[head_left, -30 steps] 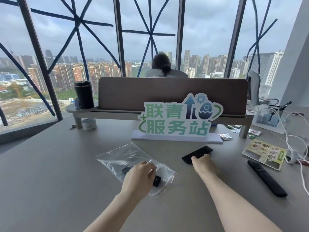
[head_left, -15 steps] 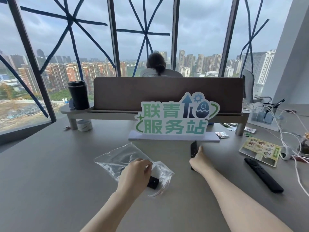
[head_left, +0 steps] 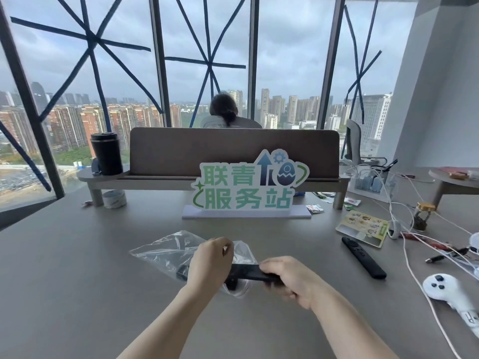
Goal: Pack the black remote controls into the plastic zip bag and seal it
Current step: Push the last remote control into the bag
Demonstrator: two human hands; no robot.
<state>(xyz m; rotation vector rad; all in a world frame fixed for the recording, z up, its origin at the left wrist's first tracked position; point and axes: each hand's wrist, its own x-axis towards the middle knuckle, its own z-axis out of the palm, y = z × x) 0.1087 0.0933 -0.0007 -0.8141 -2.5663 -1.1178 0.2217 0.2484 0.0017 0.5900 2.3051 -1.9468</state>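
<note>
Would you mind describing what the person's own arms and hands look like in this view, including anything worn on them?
Both forearms are bare as far as the frame shows: no sleeves, cuffs or gloves. The left hand and the right hand show no watch, bracelet or ring, though the right hand is motion-blurred, so small details there cannot be ruled out. No markings, straps or cables are on either arm.

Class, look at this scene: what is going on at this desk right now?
A person is packing remotes. The left hand holds open the clear zip bag, while the right hand feeds a black remote into its mouth. Another long remote lies on the table to the right, not yet packed.
</note>
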